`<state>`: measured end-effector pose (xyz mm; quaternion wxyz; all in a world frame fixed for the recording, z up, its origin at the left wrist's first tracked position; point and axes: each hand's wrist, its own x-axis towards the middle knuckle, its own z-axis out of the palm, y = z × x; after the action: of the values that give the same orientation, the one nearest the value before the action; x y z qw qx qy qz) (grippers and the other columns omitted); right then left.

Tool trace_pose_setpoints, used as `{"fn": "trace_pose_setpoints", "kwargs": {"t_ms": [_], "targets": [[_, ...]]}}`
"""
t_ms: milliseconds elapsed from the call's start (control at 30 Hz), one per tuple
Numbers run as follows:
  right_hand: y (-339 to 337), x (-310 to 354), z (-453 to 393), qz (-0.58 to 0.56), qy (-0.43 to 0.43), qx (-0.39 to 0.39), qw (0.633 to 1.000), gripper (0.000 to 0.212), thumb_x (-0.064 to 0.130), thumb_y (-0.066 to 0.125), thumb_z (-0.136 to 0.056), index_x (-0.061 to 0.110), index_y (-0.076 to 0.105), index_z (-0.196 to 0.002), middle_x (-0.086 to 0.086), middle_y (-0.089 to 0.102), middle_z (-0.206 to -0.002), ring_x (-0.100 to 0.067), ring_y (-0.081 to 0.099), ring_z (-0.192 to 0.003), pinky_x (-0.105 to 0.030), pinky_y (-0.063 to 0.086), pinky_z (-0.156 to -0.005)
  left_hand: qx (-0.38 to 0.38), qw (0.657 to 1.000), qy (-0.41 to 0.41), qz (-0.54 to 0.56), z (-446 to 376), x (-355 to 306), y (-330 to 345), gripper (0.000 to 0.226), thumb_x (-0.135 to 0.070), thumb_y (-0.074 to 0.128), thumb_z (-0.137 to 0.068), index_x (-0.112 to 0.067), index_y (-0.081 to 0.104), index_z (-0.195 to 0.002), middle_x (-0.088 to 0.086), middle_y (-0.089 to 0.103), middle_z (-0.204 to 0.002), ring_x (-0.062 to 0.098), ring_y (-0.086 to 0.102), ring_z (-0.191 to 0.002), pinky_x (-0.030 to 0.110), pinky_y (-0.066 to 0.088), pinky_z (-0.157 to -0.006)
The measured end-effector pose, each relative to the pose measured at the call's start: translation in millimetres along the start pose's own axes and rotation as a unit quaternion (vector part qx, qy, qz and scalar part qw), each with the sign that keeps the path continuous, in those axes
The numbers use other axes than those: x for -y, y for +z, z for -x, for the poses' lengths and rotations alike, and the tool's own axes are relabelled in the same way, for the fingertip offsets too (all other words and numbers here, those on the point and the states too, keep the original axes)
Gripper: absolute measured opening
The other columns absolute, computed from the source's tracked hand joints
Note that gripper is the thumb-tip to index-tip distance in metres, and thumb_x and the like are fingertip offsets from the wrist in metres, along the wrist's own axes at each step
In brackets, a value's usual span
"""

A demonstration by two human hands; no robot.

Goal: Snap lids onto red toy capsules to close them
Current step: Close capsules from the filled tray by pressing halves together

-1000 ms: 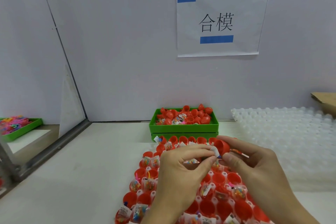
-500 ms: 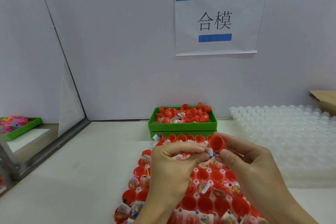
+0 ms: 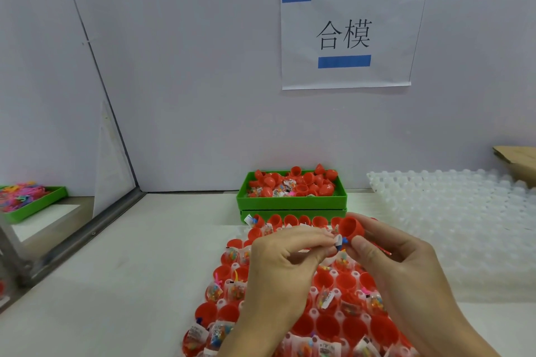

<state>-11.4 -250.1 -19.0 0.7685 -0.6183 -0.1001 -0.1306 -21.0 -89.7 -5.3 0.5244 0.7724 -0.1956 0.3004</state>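
My white table (image 3: 121,278) carries a capsule grid (image 3: 327,324) right in front of me, two stacked green trays (image 3: 291,202) of red halves just beyond it, a clear empty-cell tray (image 3: 452,229) on the right, and cardboard (image 3: 519,161) at the far right.

Looks like a small factory assembly station: white partitioned worktop (image 3: 139,255), printed station sign (image 3: 352,33) taped to wall, green bin (image 3: 291,201) of red capsule halves, stacked clear blister trays (image 3: 452,217), rows of open capsules (image 3: 333,324) in a tray.
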Motion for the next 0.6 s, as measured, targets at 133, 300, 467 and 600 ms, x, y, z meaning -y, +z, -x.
{"fn": "trace_pose_setpoints", "kwargs": {"t_ms": [133, 300, 467, 600], "targets": [[3, -1, -1, -0.045, 0.002, -0.009, 0.999, 0.032, 0.013, 0.069, -0.069, 0.028, 0.080, -0.096, -0.004, 0.078, -0.097, -0.018, 0.075, -0.091, -0.018, 0.057, -0.074, -0.002, 1.000, 0.024, -0.016, 0, -2, 2, 0.011, -0.018, 0.076, -0.081, -0.025, 0.080, -0.088, -0.021, 0.058, -0.102, 0.001, 0.064, -0.096, 0.013, 0.057, -0.065], [4, -1, 1, -0.027, -0.017, -0.010, 0.999, 0.032, 0.004, 0.069, -0.078, 0.031, 0.080, -0.091, 0.000, 0.078, -0.094, -0.015, 0.075, -0.088, -0.015, 0.056, -0.070, -0.011, 1.000, 0.016, -0.004, 2, -4, 4, 0.016, -0.035, 0.077, -0.074, -0.027, 0.079, -0.088, -0.023, 0.053, -0.103, 0.003, 0.064, -0.097, 0.016, 0.059, -0.064], [6, 4, 4, 0.020, -0.031, 0.013, 0.999, 0.043, -0.004, 0.072, -0.078, 0.036, 0.079, -0.093, 0.004, 0.078, -0.093, -0.012, 0.075, -0.087, -0.016, 0.057, -0.072, -0.053, 0.999, -0.006, -0.010, 2, 0, 6, 0.009, -0.027, 0.081, -0.075, -0.028, 0.077, -0.083, -0.021, 0.058, -0.100, 0.005, 0.067, -0.094, 0.019, 0.059, -0.064], [1, 11, 2, 0.089, -0.083, 0.033, 0.992, 0.049, -0.012, 0.073, -0.076, 0.034, 0.080, -0.090, 0.000, 0.077, -0.080, -0.009, 0.073, -0.073, -0.012, 0.054, -0.062, -0.050, 0.999, -0.006, -0.002, 2, 4, 5, 0.014, -0.014, 0.082, -0.078, -0.027, 0.079, -0.084, -0.018, 0.060, -0.099, 0.007, 0.067, -0.094, 0.020, 0.060, -0.069]]}}
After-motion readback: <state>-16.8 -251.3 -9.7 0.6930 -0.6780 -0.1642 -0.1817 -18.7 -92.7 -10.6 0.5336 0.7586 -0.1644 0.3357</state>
